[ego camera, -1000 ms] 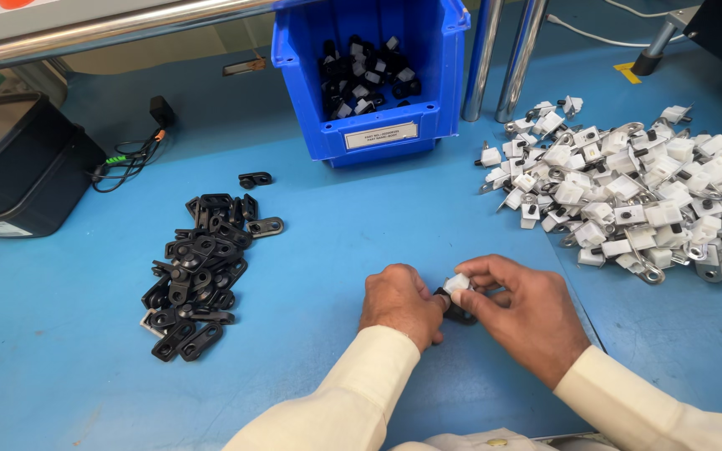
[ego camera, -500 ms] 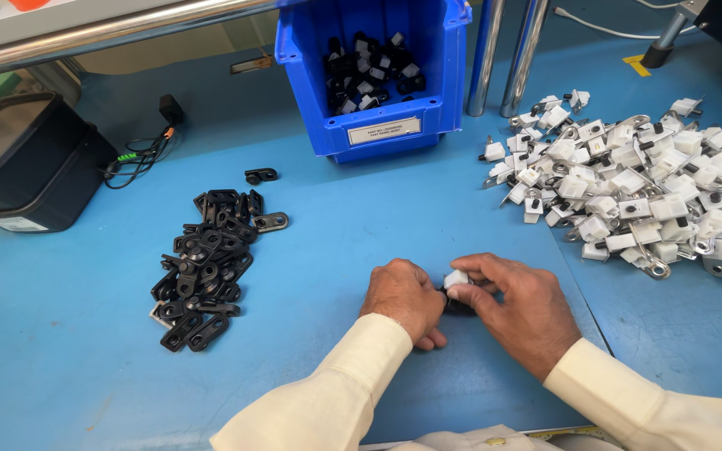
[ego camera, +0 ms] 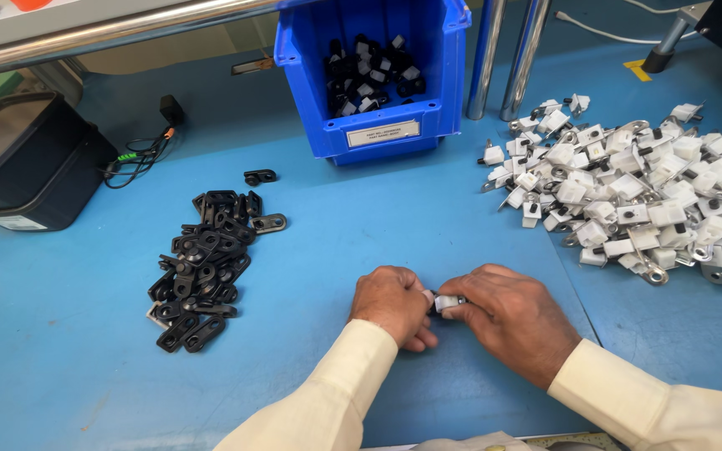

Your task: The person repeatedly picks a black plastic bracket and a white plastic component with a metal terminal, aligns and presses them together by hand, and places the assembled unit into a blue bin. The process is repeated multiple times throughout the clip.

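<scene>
Across the flat blue worktop (ego camera: 353, 225), bare surface lies between the piles and along the near edge at six o'clock. At nine to ten o'clock sits a black open-topped plastic box (ego camera: 27, 163); what it holds cannot be told. At twelve o'clock stands a blue plastic parts bin (ego camera: 378, 79) with a low front lip, holding a jumble of small black-and-white assembled pieces (ego camera: 371, 79). At two to three o'clock spreads a wide heap of white plastic blocks with metal eyelets (ego camera: 645, 196), reaching the right edge. At eight to nine o'clock lies a smaller pile of flat black plastic links (ego camera: 204, 267), with a few strays just above it. Just below centre, at six o'clock, the left hand (ego camera: 390, 302) and right hand (ego camera: 511, 317) meet, fingertips pinched closed from either side on one small white-and-black clip piece (ego camera: 446, 301). Its long axis runs roughly three to nine o'clock; which end leads is hidden by the fingers. Both cream sleeves (ego camera: 612, 392) enter from the lower edge.
</scene>
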